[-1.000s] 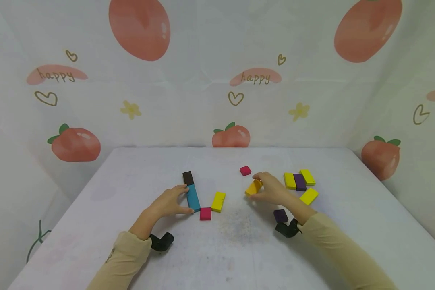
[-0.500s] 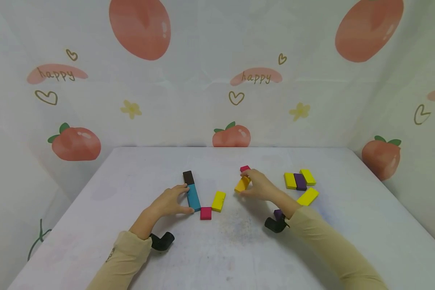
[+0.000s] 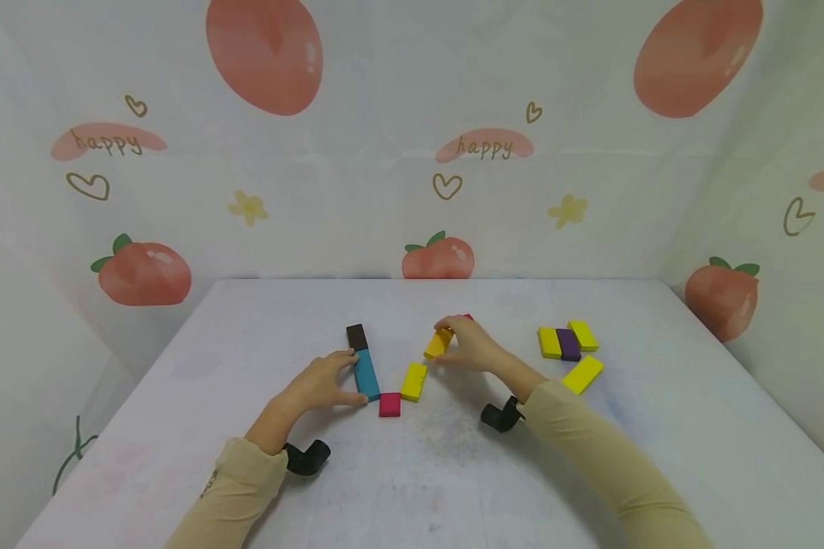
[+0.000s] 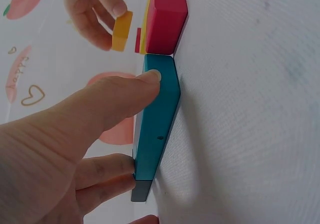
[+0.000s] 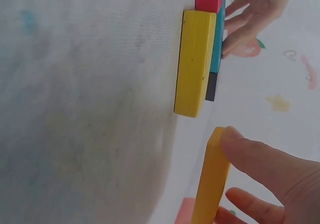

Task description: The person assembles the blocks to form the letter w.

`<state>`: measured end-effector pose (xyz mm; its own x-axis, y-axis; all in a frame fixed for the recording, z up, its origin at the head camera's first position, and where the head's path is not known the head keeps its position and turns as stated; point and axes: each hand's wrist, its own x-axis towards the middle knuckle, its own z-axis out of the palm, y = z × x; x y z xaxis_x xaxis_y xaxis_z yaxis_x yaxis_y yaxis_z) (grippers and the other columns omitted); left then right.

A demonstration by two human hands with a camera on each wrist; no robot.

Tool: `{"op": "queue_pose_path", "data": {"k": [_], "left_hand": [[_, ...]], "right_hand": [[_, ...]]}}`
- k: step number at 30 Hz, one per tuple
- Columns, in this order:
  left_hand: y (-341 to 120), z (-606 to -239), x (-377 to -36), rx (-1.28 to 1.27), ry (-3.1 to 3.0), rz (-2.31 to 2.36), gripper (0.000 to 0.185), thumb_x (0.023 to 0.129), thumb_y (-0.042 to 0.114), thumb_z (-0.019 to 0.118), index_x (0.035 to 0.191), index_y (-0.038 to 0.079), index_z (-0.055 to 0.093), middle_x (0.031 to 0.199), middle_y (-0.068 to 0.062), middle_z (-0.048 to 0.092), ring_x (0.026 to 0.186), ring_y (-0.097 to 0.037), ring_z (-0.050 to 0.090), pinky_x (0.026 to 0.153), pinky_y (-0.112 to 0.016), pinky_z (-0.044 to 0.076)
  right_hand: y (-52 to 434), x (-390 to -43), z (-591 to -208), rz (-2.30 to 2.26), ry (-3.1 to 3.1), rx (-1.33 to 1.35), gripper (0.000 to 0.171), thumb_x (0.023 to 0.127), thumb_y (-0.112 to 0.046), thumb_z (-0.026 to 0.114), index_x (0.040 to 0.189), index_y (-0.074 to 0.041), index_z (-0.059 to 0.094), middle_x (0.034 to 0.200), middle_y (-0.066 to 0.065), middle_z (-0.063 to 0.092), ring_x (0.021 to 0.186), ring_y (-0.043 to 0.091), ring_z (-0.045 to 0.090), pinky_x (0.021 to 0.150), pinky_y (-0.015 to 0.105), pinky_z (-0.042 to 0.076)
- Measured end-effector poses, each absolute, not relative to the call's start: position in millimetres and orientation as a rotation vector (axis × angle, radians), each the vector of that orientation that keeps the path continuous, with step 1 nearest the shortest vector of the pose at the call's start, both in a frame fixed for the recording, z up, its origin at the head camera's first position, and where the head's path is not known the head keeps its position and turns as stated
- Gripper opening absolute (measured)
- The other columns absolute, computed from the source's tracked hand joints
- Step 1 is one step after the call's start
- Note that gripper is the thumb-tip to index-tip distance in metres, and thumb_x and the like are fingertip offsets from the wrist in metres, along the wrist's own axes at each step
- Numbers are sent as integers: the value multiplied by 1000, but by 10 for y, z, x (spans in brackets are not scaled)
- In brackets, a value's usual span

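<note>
Dim, diffuse light lays soft shadows on the table (image 3: 384, 488); the wrist views look hazy.

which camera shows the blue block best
The left wrist view: the blue block looks largest there, its long side plain despite the left grip overlapping it. The head view shows it small, mostly its top; the right wrist view shows just a strip behind the yellow block.

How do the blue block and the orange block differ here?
The blue block lies on the table; the orange block is held off it. The left hand touches the blue block, while the right hand pinches the orange block. Both are oblong, flat-sided blocks.
</note>
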<state>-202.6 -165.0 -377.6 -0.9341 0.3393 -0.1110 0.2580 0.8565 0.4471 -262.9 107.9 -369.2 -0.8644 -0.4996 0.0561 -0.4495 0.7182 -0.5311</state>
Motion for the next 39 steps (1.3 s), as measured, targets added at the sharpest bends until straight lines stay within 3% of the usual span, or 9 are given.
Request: {"op": "queue_pose_path", "data": {"k": [39], "left_hand": [[-1669, -3800, -2048, 462, 2853, 642, 75, 76, 33, 75, 134, -4, 45, 145, -21, 39, 128, -47, 39, 104, -56, 36]], "right_hand": [[882, -2817, -3783, -795, 2666, -725, 52, 78, -21, 75, 123, -5, 55, 126, 12, 57, 114, 26, 51, 103, 41, 44]]}}
